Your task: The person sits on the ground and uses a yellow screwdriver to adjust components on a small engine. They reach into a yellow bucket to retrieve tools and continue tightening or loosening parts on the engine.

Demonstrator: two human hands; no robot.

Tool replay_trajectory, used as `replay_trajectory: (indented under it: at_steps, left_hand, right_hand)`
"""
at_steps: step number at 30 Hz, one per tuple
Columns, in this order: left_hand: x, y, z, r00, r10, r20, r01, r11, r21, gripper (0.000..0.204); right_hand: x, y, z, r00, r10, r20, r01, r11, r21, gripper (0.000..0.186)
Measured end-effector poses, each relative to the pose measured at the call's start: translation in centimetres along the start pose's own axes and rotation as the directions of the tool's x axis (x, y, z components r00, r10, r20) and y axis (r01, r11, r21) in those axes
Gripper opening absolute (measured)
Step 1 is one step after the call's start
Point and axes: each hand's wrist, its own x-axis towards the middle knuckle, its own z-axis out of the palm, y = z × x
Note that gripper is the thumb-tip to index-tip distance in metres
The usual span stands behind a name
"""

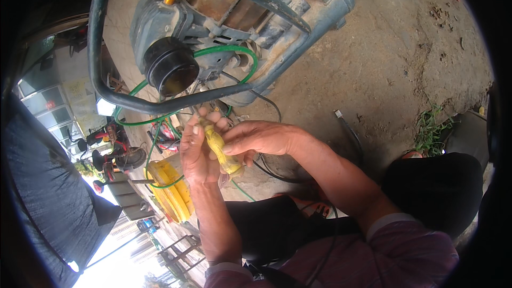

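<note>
Both my hands are on a yellow-handled tool, apparently a screwdriver point(215, 143), just below a dusty grey-blue machine point(154, 21) with a tubular frame point(213, 96). My left hand point(198, 157) has its fingers round the handle, and my right hand point(248, 138) grips it from the right side. The metal shaft points up toward the frame; I cannot tell what its tip touches. A black cylindrical housing point(157, 61) sits on the machine above, with a green cord point(248, 56) looping around it.
Dirt ground point(362, 69) surrounds the machine, with a black cable point(349, 128) and grass point(432, 130) on the right. A yellow plastic object point(168, 194) lies left of my forearms. Parked red-and-black scooters point(114, 160) and a dark awning point(50, 192) are farther left.
</note>
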Motion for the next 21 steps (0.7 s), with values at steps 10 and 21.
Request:
replay_trajectory:
  at_steps: [10, 21]
  left_hand:
    - [0.2, -0.5, -0.7, 0.998, 0.06, -0.013, -0.057, 0.984, 0.168, 0.035]
    - [0.0, -0.6, 0.4, 0.997, 0.037, -0.065, -0.029, 0.993, 0.117, 0.036]
  right_hand:
    - [1.0, -0.1, 0.9, 0.997, -0.018, -0.076, -0.008, 0.945, -0.327, 0.042]
    - [0.6, -1.0, 1.3, 0.992, -0.088, -0.086, 0.053, 0.936, -0.348, 0.039]
